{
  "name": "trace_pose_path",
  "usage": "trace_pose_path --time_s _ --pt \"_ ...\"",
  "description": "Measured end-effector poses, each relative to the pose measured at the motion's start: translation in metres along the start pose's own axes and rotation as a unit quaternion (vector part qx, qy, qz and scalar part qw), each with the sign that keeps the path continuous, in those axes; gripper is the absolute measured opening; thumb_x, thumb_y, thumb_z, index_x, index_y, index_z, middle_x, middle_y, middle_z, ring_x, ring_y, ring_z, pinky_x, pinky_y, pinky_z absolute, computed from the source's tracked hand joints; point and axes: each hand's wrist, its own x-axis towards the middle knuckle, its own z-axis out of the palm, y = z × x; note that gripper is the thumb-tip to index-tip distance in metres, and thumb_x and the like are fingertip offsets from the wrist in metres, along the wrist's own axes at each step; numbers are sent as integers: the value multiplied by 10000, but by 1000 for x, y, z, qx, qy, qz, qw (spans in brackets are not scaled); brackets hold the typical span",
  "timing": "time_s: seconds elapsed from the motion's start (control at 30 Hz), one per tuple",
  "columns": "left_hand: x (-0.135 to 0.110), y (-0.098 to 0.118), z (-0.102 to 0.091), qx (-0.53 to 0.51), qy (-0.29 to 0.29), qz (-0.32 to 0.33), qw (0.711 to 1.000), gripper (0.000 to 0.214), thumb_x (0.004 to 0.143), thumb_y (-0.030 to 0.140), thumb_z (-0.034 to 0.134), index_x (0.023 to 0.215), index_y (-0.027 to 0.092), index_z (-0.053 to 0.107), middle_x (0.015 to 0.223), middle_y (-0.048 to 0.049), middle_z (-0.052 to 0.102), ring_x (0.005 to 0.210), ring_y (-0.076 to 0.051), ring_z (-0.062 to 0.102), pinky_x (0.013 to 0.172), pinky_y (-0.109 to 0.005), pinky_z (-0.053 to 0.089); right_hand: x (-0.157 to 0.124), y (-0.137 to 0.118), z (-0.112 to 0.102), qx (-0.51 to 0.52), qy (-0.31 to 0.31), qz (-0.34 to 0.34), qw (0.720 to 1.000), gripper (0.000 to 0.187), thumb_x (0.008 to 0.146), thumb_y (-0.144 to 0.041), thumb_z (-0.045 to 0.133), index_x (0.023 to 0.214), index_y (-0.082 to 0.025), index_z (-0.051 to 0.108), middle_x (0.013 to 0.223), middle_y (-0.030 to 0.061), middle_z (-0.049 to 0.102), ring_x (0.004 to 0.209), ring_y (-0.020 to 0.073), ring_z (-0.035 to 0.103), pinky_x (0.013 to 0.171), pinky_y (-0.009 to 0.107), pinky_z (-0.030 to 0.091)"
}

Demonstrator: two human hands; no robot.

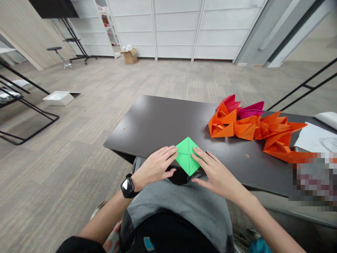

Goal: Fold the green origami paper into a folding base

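While the left hand [155, 165] and the right hand [216, 174] lie open with their fingers spread, a square of bright green origami paper [186, 156] sits between them as a diamond, close to the near edge of the dark worktop [147, 130]. Neither hand pinches or lifts the paper. The fingertips [196, 151] rest on its left and right sides, while one corner points toward the person and the opposite corner points away. Faint crease lines cross its face.

Flat, open hands look well suited to this sheet: light, equal pressure from both sides should keep it from sliding on the smooth surface, and the fingers can keep its corners lined up without buckling the paper.

A black wristwatch [127, 186] sits on the left wrist. To the right, a row of folded orange origami models [273, 131] and magenta origami models [250, 110] stands on the worktop, well clear of the hands. Past them lies a white sheet with a pencil sketch [316, 140]. Beyond the worktop, on the carpeted floor [168, 80], sit a cardboard box [129, 56] and a stool [59, 56].
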Motion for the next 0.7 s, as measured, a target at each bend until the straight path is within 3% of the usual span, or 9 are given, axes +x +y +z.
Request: trace_pose_path --time_s 0.1,0.2,0.27,0.33,0.4,0.47,0.57,0.67,0.7 --pt "-7 2 6 23 22 19 999 330 962 233 556 1278 139 577 1317 -142 635 1287 -270 573 1083 -436 500 -6 -2 2 -7 29 3 1000 598 901 -223 587 1476 -221 422 1524 147 474 1410 301 445 1139 559 401" --pt "-14 8 10 9 50 32 998 252 995 172 492 1215 182 616 1170 -102 702 1114 -231 661 947 -399 565 -10 -13 4 -12 114 53 992 588 874 -161 596 1437 -254 450 1517 151 459 1386 338 460 1076 574 456" --pt "-16 14 12 -50 116 -11 992 240 1005 158 469 1173 195 636 1078 -79 727 1001 -197 685 875 -360 577 -13 -29 7 -6 208 99 973 634 863 -164 635 1450 -274 424 1487 167 463 1345 357 489 1016 572 503" --pt "-13 22 13 -141 220 -120 958 202 1007 180 474 1061 192 669 957 -58 732 869 -163 683 801 -311 572 -15 -48 9 1 315 151 937 727 846 -187 690 1489 -295 367 1422 170 498 1277 352 539 999 571 520" --pt "-3 32 13 -245 292 -262 887 189 980 261 552 851 183 666 815 -28 692 741 -141 647 708 -276 546 -12 -68 7 -12 368 176 913 784 847 -207 699 1525 -312 318 1411 171 502 1276 366 533 994 583 519" --pt "10 44 14 -378 296 -358 801 263 942 349 609 744 176 626 696 1 616 648 -124 592 611 -244 507 -5 -82 2 5 349 174 921 761 903 -219 622 1562 -313 251 1470 159 469 1329 351 500 1043 571 493" --pt "29 69 19 -576 286 -397 655 258 881 418 669 815 173 624 768 -7 642 715 -133 617 684 -251 540 11 -82 -7 64 183 138 971 673 983 -321 485 1589 -249 199 1609 134 327 1454 322 367 1130 547 430" --pt "33 92 24 -731 238 -387 510 304 859 478 657 916 183 612 938 -48 690 872 -162 665 793 -281 555 18 -61 -7 70 49 119 989 495 1032 -367 376 1507 -234 408 1586 100 393 1472 288 346 1154 551 392" --pt "31 97 24 -764 205 -378 481 331 849 498 652 934 180 615 987 -64 695 931 -174 671 838 -296 553 18 -51 -6 72 13 107 992 465 1038 -379 359 1462 -226 474 1566 96 427 1464 285 361 1161 569 372"
